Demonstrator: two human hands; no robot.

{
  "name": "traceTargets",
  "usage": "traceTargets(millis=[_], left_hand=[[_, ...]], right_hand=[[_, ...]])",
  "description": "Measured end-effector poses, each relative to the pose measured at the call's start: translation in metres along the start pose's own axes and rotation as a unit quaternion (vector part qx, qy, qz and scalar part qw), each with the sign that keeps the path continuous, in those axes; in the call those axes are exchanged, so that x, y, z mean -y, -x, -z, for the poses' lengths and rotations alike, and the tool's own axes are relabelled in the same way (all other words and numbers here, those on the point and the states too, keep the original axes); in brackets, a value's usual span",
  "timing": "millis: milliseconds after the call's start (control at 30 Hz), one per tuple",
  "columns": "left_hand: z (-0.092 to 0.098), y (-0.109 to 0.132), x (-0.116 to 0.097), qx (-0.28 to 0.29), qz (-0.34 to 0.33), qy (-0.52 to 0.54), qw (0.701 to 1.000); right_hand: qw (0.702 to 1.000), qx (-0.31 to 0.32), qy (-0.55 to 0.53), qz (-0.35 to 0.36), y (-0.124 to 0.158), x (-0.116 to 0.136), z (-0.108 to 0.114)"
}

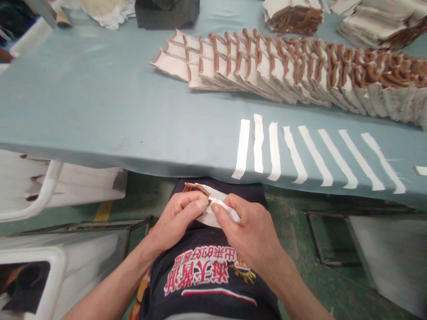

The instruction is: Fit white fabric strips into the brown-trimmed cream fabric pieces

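Observation:
Close to my body, below the table edge, my left hand (183,216) pinches a white fabric piece with a brown edge (197,187). Against it, my right hand (250,224) grips a white strip (230,211), its thumb pressed near the left fingertips. The fingers of both hands are closed, and part of the fabric is hidden behind them. Ahead on the table, several similar white strips (274,151) lie side by side, their lower ends hanging over the front edge.
A blue-covered table (100,102) spans the view. Along it runs a long overlapping row of brown-edged fabric pieces (247,66). Fabric stacks (293,15) and a dark object (167,15) stand behind. White bins (96,184) are at left; a metal frame (313,240) stands lower right.

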State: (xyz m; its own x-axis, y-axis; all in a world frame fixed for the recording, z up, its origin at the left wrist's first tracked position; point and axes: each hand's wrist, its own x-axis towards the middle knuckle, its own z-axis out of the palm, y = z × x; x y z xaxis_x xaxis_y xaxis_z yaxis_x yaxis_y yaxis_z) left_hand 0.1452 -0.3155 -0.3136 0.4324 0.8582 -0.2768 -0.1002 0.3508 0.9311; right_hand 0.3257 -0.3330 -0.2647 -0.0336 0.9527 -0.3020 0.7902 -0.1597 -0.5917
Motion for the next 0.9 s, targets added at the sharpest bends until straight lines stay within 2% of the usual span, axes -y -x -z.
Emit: traceTargets(millis=[167, 300, 433, 600, 767, 900], left_hand=[[0.004, 0.004, -0.007, 0.027, 0.026, -0.002, 0.999], [0.006, 0.005, -0.001, 0.028, 0.023, 0.016, 0.999], [0.003, 0.002, 0.004, 0.011, 0.018, 0.018, 1.000], [-0.003, -0.003, 0.004, -0.026, 0.045, -0.004, 0.999], [-0.002, -0.003, 0.005, -0.028, 0.049, -0.010, 0.998], [-0.003, -0.003, 0.004, -0.029, 0.049, -0.008, 0.998]], right_hand=[[0.999, 0.022, -0.039, 0.006, -0.001, -0.001, 0.002], [0.997, 0.031, -0.068, 0.017, -0.001, -0.002, 0.002], [0.997, 0.030, -0.072, 0.012, -0.001, -0.003, 0.001], [0.996, 0.041, -0.077, 0.004, -0.002, -0.003, -0.002], [0.993, 0.056, -0.099, -0.008, -0.004, -0.003, -0.003], [0.996, 0.038, -0.079, -0.008, -0.004, -0.003, -0.004]])
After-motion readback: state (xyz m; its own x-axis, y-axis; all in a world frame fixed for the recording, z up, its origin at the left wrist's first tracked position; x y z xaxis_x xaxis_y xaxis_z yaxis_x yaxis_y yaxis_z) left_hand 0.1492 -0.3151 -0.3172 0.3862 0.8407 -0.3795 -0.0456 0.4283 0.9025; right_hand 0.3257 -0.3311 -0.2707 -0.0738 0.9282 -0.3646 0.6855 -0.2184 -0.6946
